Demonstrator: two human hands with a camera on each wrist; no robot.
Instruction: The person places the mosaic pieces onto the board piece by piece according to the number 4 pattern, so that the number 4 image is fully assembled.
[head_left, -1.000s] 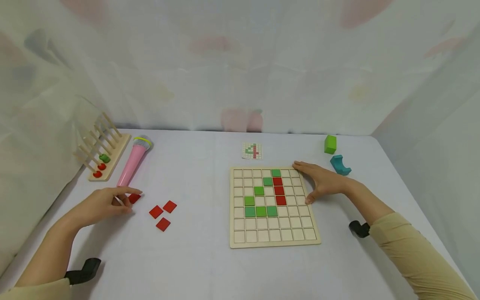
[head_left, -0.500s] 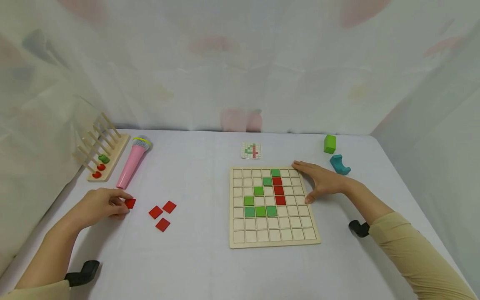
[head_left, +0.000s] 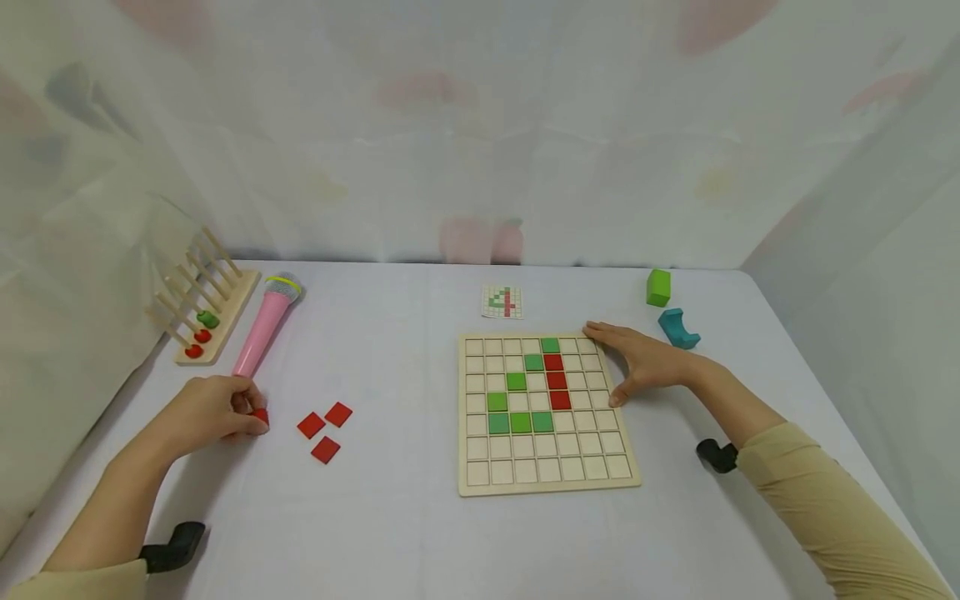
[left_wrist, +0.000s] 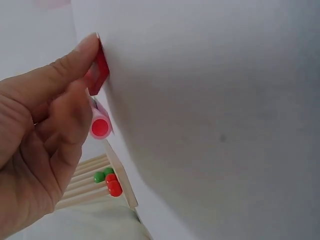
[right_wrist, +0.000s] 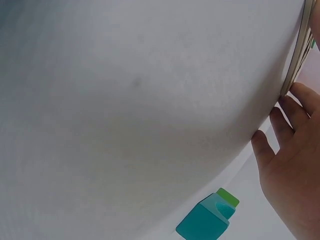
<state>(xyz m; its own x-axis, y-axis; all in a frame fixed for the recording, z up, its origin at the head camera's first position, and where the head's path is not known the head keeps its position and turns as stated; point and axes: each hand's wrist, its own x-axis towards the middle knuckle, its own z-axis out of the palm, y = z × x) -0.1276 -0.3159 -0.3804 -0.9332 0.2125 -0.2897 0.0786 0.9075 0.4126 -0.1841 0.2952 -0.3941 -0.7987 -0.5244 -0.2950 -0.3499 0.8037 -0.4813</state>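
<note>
My left hand (head_left: 204,415) pinches a small red square tile (head_left: 261,415) at the table's left side. In the left wrist view the tile (left_wrist: 101,70) stands tilted between thumb and fingers, close to the cloth. Three more red tiles (head_left: 326,450) lie flat just to the right of that hand. A wooden grid board (head_left: 480,473) bears green and red tiles in several of its squares. Along the board's upper right edge rests my right hand (head_left: 647,360), thumb and fingers spread; in the right wrist view its fingertips touch the board's edge.
A pink toy microphone (head_left: 260,333) and a wooden peg rack (head_left: 240,300) with red and green beads stand beyond my left hand. Behind the board lies a small pattern card (head_left: 502,302). A green block (head_left: 658,287) and a teal curved block (head_left: 678,328) sit at the far right.
The fingers of my left hand have closed on the red tile and drawn it slightly nearer and to the left. My right hand stays at the board's edge.
</note>
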